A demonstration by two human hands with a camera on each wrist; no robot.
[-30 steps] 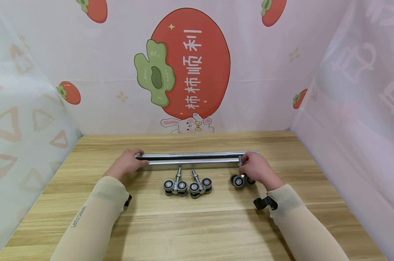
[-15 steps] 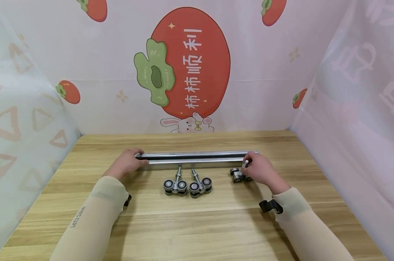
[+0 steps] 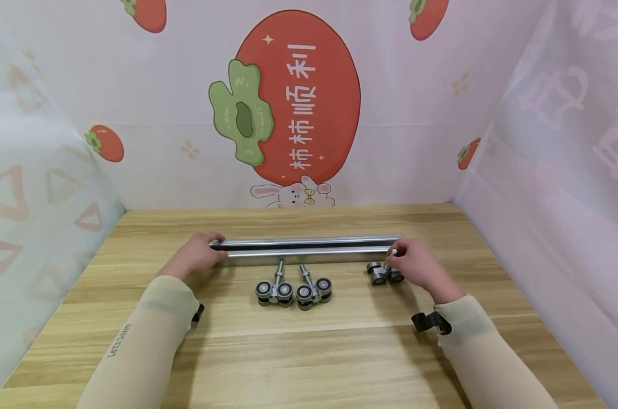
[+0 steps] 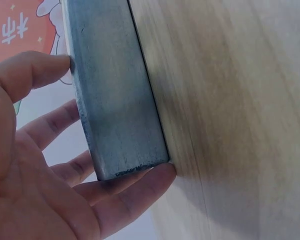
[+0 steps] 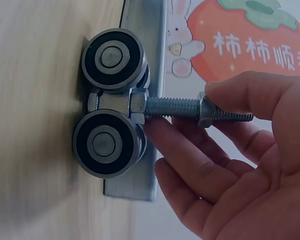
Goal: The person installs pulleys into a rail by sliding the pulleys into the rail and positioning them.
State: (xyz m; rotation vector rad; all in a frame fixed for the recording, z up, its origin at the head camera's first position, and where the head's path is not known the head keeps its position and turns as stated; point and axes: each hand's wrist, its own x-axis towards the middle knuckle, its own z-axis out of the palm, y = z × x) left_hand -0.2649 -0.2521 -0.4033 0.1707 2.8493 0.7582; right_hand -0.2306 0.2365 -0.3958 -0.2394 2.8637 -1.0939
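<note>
A silver metal rail (image 3: 309,257) with a dark slot along its top lies across the table. My left hand (image 3: 199,253) holds its left end; in the left wrist view the thumb is at one edge and fingers (image 4: 135,200) wrap the end. Near the rail's right end, my right hand (image 3: 416,261) pinches the threaded bolt of a roller trolley (image 5: 110,100). The bolt stands up, with a nut (image 5: 206,111) by my thumb and the wheels toward the tabletop. Whether those wheels touch the table I cannot tell.
Two more roller trolleys, a left one (image 3: 274,291) and a right one (image 3: 314,292), lie in front of the rail with bolts pointing away. Printed cloth (image 3: 411,125) walls the wooden table (image 3: 288,358) at the back and both sides.
My right hand has shifted slightly right with the roller trolley. Its bolt has turned more upright and its wheels have moved back toward the rail. The left hand still holds the rail.
</note>
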